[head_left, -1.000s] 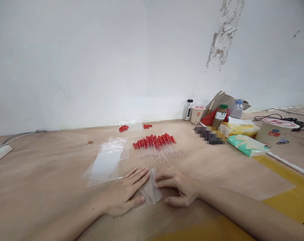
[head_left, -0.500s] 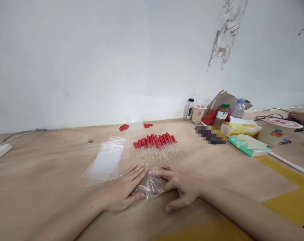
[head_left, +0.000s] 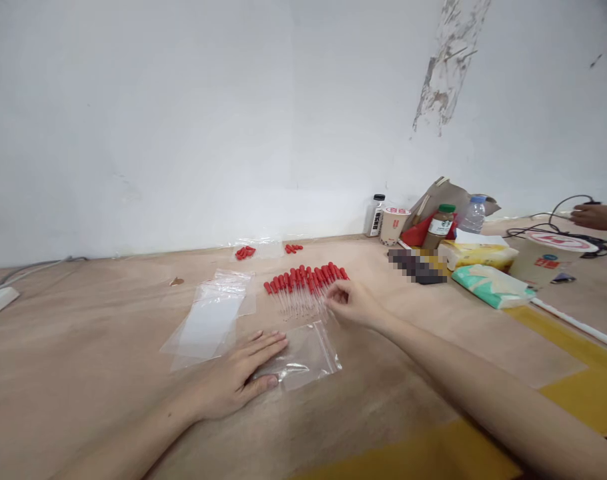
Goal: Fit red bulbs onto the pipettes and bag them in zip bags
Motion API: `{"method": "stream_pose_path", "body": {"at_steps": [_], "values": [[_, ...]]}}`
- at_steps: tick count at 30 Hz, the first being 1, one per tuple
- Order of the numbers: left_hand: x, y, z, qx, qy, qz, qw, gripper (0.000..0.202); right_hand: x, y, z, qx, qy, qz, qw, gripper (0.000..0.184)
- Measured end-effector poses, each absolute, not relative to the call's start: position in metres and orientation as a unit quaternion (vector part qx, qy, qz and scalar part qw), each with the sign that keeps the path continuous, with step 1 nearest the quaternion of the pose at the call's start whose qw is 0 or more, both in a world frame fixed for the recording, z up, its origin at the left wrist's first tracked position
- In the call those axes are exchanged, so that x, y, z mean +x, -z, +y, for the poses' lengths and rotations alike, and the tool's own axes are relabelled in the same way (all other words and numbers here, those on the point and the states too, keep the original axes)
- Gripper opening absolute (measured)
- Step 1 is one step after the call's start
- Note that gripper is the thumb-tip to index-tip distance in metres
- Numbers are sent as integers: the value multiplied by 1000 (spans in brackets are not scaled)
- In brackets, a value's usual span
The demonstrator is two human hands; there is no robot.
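Observation:
My left hand (head_left: 238,375) lies flat on the brown table (head_left: 83,347), fingers spread, pressing the left edge of a small clear zip bag (head_left: 306,355). My right hand (head_left: 351,301) reaches forward to a row of glass droppers with red bulbs (head_left: 306,288). Its fingers curl and pinch at the right end of the row, touching the dropper tips. Whether a dropper is between the fingers cannot be made out.
A stack of clear bags (head_left: 211,319) lies left of the droppers. Loose red bulbs (head_left: 245,252) sit near the wall. Bottles, a cup (head_left: 393,225), tissue packs (head_left: 491,285) and a paper tub (head_left: 551,257) crowd the right. Another person's hand (head_left: 596,216) holds a cable far right.
My right hand left the small bag and moved forward to the droppers. The bag now lies flat and spread out under my left hand. The other person's hand lifted a cable.

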State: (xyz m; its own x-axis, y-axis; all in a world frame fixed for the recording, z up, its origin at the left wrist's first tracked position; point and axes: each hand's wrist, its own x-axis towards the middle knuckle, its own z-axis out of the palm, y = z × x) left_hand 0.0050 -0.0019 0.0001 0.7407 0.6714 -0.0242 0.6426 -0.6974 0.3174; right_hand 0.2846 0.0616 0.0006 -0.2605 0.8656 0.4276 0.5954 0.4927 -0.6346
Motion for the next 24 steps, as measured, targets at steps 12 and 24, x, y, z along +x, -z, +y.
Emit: {"method": "stream_pose_path", "body": {"at_steps": [12, 24], "values": [[9, 3, -7, 919, -127, 345, 144, 40, 235, -11, 156, -665, -137, -665, 310, 19], [-1, 5, -7, 923, -94, 350, 128, 49, 281, -31, 108, -531, -190, -623, 542, 20]]}}
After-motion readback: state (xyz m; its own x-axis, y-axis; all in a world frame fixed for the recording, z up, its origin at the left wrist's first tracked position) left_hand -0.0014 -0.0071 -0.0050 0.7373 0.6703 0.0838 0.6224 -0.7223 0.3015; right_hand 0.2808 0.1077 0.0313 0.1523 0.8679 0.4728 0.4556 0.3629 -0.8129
